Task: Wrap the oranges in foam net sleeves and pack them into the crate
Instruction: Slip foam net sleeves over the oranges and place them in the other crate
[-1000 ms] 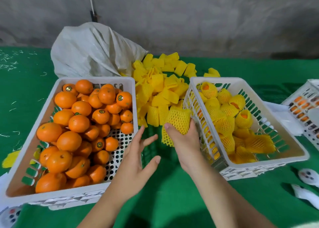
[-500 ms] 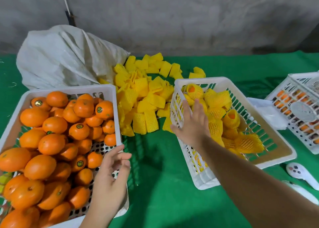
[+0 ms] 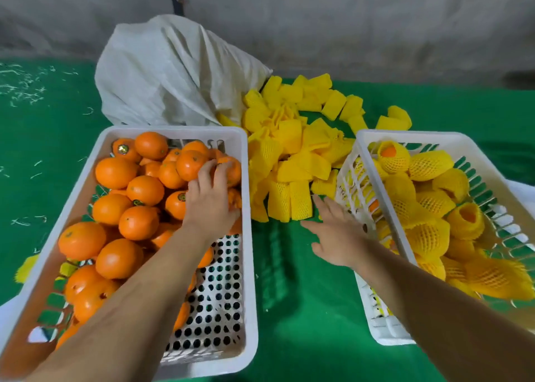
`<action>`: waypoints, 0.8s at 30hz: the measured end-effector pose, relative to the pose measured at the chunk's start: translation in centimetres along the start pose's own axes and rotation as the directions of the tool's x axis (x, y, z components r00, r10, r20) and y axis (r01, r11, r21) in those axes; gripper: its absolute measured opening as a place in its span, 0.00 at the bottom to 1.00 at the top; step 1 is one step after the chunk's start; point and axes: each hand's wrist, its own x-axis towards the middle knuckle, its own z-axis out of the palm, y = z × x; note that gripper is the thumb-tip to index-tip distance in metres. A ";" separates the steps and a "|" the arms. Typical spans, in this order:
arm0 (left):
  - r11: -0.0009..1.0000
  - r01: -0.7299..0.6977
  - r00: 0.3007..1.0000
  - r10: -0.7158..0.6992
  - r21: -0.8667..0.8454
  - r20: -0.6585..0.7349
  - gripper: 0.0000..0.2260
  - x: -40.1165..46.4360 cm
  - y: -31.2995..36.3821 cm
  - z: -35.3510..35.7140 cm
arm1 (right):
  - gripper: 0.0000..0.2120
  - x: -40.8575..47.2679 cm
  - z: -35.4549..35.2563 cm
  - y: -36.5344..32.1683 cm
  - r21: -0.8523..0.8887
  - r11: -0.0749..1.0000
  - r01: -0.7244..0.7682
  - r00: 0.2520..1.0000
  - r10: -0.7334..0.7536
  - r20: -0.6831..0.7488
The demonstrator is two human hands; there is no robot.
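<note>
A white crate (image 3: 249,280) on the left holds several bare oranges (image 3: 115,172). My left hand (image 3: 210,201) reaches into its far right corner, and the fingers curl over one orange (image 3: 234,170) there. A loose pile of yellow foam net sleeves (image 3: 289,150) lies on the green table between the crates. My right hand (image 3: 338,237) hovers open over the table just in front of the nearest sleeves (image 3: 289,203), holding nothing. The right white crate (image 3: 360,138) contains several oranges wrapped in yellow sleeves (image 3: 430,164).
A crumpled white sack (image 3: 173,72) lies behind the left crate, against a grey wall. A green cloth (image 3: 304,309) covers the table. One stray yellow sleeve (image 3: 26,267) lies left of the left crate.
My left hand has moved from the crate's rim onto the oranges in the far right corner. My right hand has drawn back from the right crate toward the sleeves.
</note>
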 end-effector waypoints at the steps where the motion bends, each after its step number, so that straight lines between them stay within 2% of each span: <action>1: 1.000 0.014 0.998 -0.013 0.011 -0.069 0.39 0.4 0.0 0.1 | 0.29 0.7 0.4 -0.6 0.013 1.000 0.028 0.999 -0.028 0.044; 3: 0.996 0.043 0.986 -0.031 0.072 -0.161 0.37 0.9 -0.1 0.3 | 0.28 2.1 1.1 -1.9 0.054 0.998 0.019 0.993 -0.026 0.116; 5: 0.987 0.047 0.986 -0.022 0.151 -0.167 0.32 0.9 -0.3 0.2 | 0.28 3.3 1.7 -3.0 0.047 0.999 -0.002 0.984 -0.006 0.176; 7: 0.988 0.027 0.991 -0.006 0.149 -0.133 0.28 0.7 -0.5 0.1 | 0.30 4.5 2.1 -3.7 0.015 1.000 -0.013 0.978 0.010 0.206; 9: 0.998 0.002 0.996 0.004 0.060 -0.091 0.25 0.3 -0.7 -0.5 | 0.31 5.9 2.4 -4.4 -0.009 1.000 -0.012 0.977 0.014 0.212; 11: 0.988 0.057 0.994 -0.070 -0.144 -0.087 0.26 -0.5 -0.7 -1.5 | 0.32 7.0 2.5 -5.1 -0.033 0.999 0.003 0.975 0.004 0.221; 14: 0.824 0.155 0.974 -0.219 -0.545 -0.054 0.29 -3.1 0.1 -3.2 | 0.34 8.2 3.2 -5.8 0.063 0.998 -0.022 0.986 0.012 0.165; 17: 0.539 0.200 0.971 -0.220 -0.818 0.092 0.32 -7.2 2.2 -4.2 | 0.26 8.1 3.0 -6.0 0.329 0.944 -0.028 0.991 0.068 -0.112; 19: 0.394 0.275 0.955 -0.214 -0.877 0.203 0.33 -9.6 3.6 -4.4 | 0.17 6.8 2.7 -6.4 0.573 0.818 0.052 0.935 0.162 -0.316; 20: 0.336 0.307 0.945 -0.217 -0.890 0.245 0.32 -10.5 4.3 -4.4 | 0.12 5.6 2.4 -6.8 0.720 0.690 0.078 0.895 0.270 -0.356; 22: 0.222 0.330 0.934 -0.215 -0.918 0.284 0.27 -11.5 5.4 -4.2 | 0.09 2.7 0.9 -8.0 0.920 0.376 0.112 0.822 0.484 -0.298; 24: 0.123 0.343 0.927 -0.205 -0.931 0.314 0.25 -12.3 6.4 -4.0 | 0.09 -0.5 -1.0 -9.5 0.976 0.141 0.167 0.765 0.606 -0.218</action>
